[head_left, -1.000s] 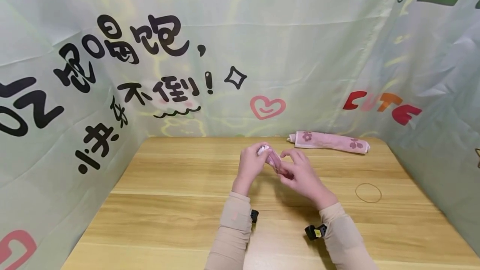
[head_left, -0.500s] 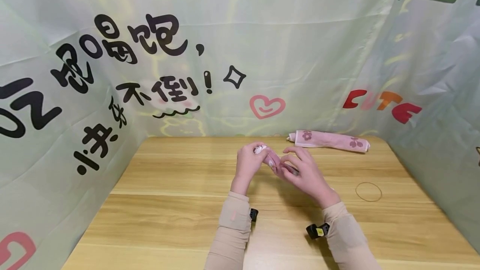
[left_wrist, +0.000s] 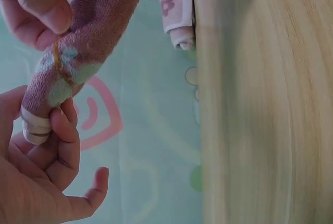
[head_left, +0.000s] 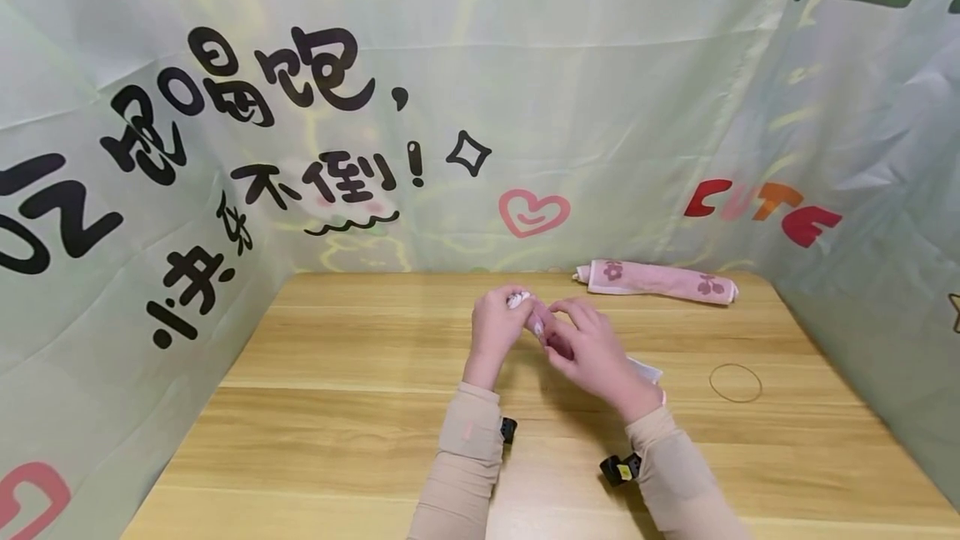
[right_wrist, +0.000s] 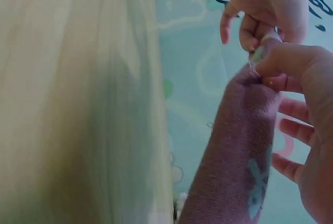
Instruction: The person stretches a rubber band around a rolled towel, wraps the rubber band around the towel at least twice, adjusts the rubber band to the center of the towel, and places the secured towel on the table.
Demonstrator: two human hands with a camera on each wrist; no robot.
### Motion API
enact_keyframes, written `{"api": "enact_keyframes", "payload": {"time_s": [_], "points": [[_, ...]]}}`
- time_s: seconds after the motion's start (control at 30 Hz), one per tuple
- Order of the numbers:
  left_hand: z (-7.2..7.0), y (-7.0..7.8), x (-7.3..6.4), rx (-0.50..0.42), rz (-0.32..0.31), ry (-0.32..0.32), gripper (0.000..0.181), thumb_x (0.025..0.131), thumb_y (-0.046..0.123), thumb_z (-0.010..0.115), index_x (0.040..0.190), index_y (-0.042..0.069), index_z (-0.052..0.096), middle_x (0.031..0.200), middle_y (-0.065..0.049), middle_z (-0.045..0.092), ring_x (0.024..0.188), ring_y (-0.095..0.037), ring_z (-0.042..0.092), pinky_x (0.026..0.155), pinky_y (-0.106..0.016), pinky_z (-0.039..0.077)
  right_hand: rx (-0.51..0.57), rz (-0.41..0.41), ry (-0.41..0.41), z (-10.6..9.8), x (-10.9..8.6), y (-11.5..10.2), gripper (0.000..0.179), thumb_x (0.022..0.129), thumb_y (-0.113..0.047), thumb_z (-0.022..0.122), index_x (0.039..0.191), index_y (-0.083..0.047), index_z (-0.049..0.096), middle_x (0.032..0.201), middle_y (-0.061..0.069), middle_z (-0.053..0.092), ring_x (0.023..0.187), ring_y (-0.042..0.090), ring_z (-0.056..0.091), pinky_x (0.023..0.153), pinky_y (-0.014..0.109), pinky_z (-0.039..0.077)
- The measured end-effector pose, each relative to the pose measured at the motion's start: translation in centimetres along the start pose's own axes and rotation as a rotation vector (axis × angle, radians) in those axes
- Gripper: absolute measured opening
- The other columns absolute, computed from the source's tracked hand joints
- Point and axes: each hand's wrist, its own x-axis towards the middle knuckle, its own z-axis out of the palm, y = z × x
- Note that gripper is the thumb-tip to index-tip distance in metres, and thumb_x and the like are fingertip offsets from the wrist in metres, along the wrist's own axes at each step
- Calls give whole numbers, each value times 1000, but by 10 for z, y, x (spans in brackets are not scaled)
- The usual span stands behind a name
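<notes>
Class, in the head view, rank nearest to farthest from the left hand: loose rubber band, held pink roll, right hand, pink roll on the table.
1. Held pink roll: in the left hand.
2. Right hand: just to the right.
3. Lying pink roll: back right.
4. Loose rubber band: farther right.

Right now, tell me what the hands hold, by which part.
A rolled mauve towel: the left hand grips its white-edged end; the right hand pinches the brown band around it, near that end.

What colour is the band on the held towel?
The band is amber-brown; left wrist view shows best.
</notes>
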Motion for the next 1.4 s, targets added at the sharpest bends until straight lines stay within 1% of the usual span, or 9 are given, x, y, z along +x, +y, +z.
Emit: {"api": "enact_keyframes", "payload": {"time_s": [0.17,0.3,0.5,0.6,0.7,0.87,1.1,1.23,1.4], "points": [[1,-1,0,4,-6,55,18,81,21,72,94,10,77,83,-8,75,64,-14,63,54,-20,47,-55,-80,41,9,0,-5,17,70,-21,77,82,-15,67,123,17,59,118,39,51,89,61,48],[-1,-4,0,10,-41,94,19,79,21,72,94,10,78,83,-9,75,64,-15,63,53,-21,47,-67,-118,12,10,-3,-1,15,71,-23,77,82,-16,70,129,17,57,123,40,47,92,62,46],[-10,-7,3,-24,-111,125,20,78,21,73,95,10,78,88,-10,76,69,-19,65,56,-23,49,-17,-118,23,1,-8,17,12,74,-23,75,82,-14,72,132,14,56,126,40,44,98,64,39],[-13,-7,3,-39,-117,121,21,78,20,74,96,10,78,91,-11,76,73,-19,67,58,-24,52,-2,-104,49,-2,-10,24,13,73,-22,75,84,-13,73,129,14,58,125,41,45,98,65,39],[-16,-8,4,-69,-78,68,22,80,21,74,98,9,77,94,-11,76,74,-16,65,61,-22,51,31,-93,51,-3,-10,24,11,74,-20,76,84,-15,74,126,13,60,123,40,47,97,65,39],[-20,-14,7,-104,38,-77,22,87,24,72,104,11,75,95,-11,74,66,-12,57,56,-22,47,174,-20,12,-4,-8,19,12,76,-13,78,86,-18,74,121,11,64,116,34,53,94,58,42],[-25,-20,7,-125,150,-249,26,91,30,68,112,14,72,104,-10,73,82,-13,62,68,-23,52,393,201,-76,-7,-9,15,23,81,-5,76,99,-9,62,110,10,67,99,25,64,85,42,57],[-25,-21,7,-188,178,-290,27,91,30,67,113,15,71,105,-10,72,83,-12,62,70,-23,53,418,313,-135,-9,-10,18,33,83,-11,75,111,-8,57,105,10,67,92,20,63,81,36,56],[-24,-22,8,-255,216,-310,23,91,27,68,110,15,72,103,-8,72,82,-9,60,69,-21,53,414,356,-176,-9,-12,23,35,82,-13,75,111,-10,54,103,8,66,86,14,59,76,30,51]]}}
